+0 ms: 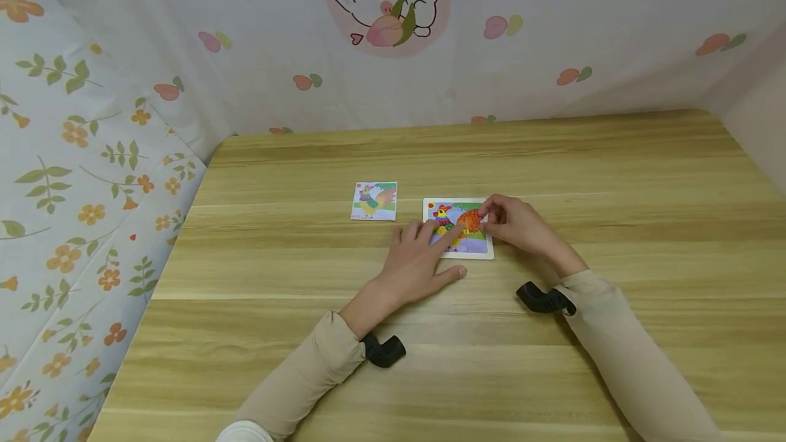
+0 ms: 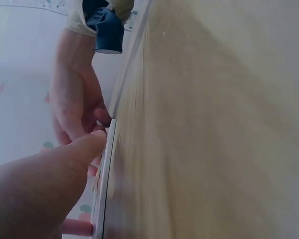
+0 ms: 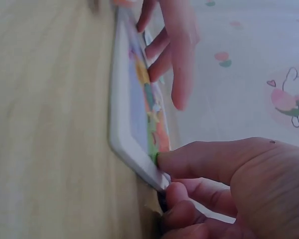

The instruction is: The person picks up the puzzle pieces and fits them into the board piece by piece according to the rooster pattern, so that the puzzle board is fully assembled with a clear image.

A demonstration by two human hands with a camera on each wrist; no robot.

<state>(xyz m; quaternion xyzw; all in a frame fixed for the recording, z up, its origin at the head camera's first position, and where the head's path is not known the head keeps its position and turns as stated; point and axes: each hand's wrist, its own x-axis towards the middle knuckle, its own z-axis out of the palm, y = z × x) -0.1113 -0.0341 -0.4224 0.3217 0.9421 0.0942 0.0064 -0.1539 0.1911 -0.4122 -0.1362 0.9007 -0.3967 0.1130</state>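
Note:
A small jigsaw puzzle [image 1: 469, 245] of a colourful rooster lies in a white frame on the wooden table. My left hand [image 1: 413, 270] spreads over its left and lower side, with fingertips on the picture and the thumb on or just above the table in front. At the right edge, my right hand [image 1: 517, 224] pinches the puzzle with curled fingers; whether it grips a loose piece or the frame is hard to tell. In the right wrist view, the right thumb [image 3: 204, 159] lies on a green part of the picture [image 3: 153, 142], near the frame's corner.
A square card [image 1: 374, 201] with a paler rooster picture lies left of the puzzle. The wooden table [image 1: 276, 278] reaches back to a white patterned curtain [image 1: 258, 33]. A floral cloth [image 1: 80, 189] hangs along the left. Black devices [image 1: 385, 351] are worn at both wrists.

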